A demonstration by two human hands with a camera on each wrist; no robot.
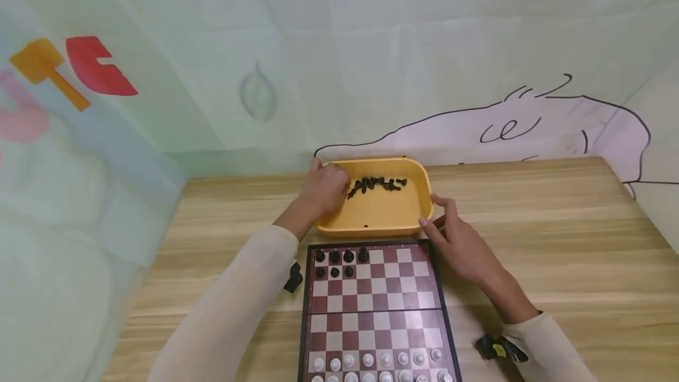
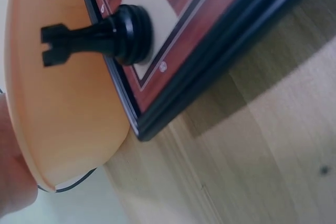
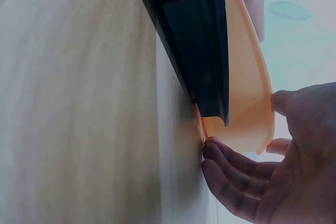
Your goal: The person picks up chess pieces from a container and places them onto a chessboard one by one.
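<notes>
My left hand (image 1: 328, 188) is at the left side of the yellow tray (image 1: 392, 211), over its rim and beside a heap of black chess pieces (image 1: 376, 183). Its fingertips are hidden, so whether it holds a piece or the rim is unclear. At the tray's right front corner, my right hand (image 1: 460, 246) grips the edge, thumb on the rim and fingers along the outside. Just in front lies a chessboard (image 1: 379, 299). Black pieces stand at its far left, including a rook (image 2: 126, 35) on the corner square; rows of white pieces (image 1: 368, 361) stand at the near end.
One small black piece (image 1: 366, 226) lies apart by the tray's front wall. The wooden table (image 1: 557, 240) extends to both sides. A printed cloth backdrop (image 1: 345, 75) hangs behind it. Black straps (image 1: 501, 348) are worn at the wrists.
</notes>
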